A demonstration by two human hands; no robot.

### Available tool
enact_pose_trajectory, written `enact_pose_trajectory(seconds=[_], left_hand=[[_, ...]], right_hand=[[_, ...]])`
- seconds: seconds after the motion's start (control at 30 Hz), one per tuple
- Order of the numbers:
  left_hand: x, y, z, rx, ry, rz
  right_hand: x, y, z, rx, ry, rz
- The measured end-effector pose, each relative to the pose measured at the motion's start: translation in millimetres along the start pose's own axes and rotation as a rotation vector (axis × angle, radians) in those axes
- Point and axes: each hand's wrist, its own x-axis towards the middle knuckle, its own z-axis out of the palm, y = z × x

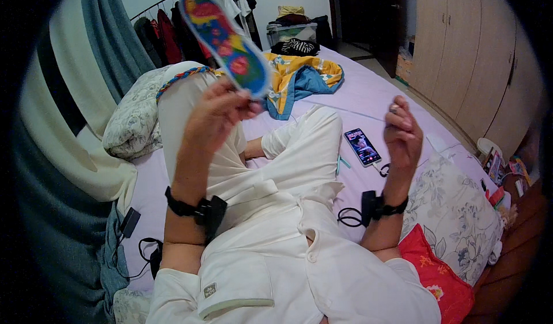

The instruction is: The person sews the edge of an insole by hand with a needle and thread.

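My left hand (pixel 216 116) grips the heel end of a colourful embroidered insole (pixel 222 42), holding it up and tilted above my raised knee. Red, yellow and green flower patterns cover its blue ground, framed by a pale edge. Well apart on the right, my right hand (pixel 403 131) is raised with its fingers curled together and a ring-like metal band on one finger. What it pinches, if anything, is too small to make out. A thin pale line (pixel 345 111) runs between the insole's side and the right hand; whether it is thread cannot be told.
A lit phone (pixel 362 147) with a cable lies on the pink bed sheet near my right hand. Beyond my legs is a yellow and blue cloth (pixel 299 79). A floral pillow (pixel 452 209) and a red cushion (pixel 435 272) are at right, a folded quilt (pixel 135 114) at left.
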Motion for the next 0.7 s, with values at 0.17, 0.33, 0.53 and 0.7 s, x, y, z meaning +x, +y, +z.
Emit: enact_pose_trajectory(seconds=[0.17, 0.33, 0.53, 0.7], left_hand=[[-16, 41, -64, -0.101, 0.234, 0.205], [-20, 48, -71, -0.293, 0.235, 0.224], [-7, 3, 5, -0.033, 0.084, -0.029], [-7, -23, 46, -0.082, -0.088, -0.194]], right_hand=[[-40, -88, -11, -0.343, 0.259, -0.293], [-71, -148, -55, -0.866, 0.691, -0.79], [-5, -28, -21, -1.222, 0.6, -0.62], [14, 75, -10, -1.28, 0.279, -0.086]])
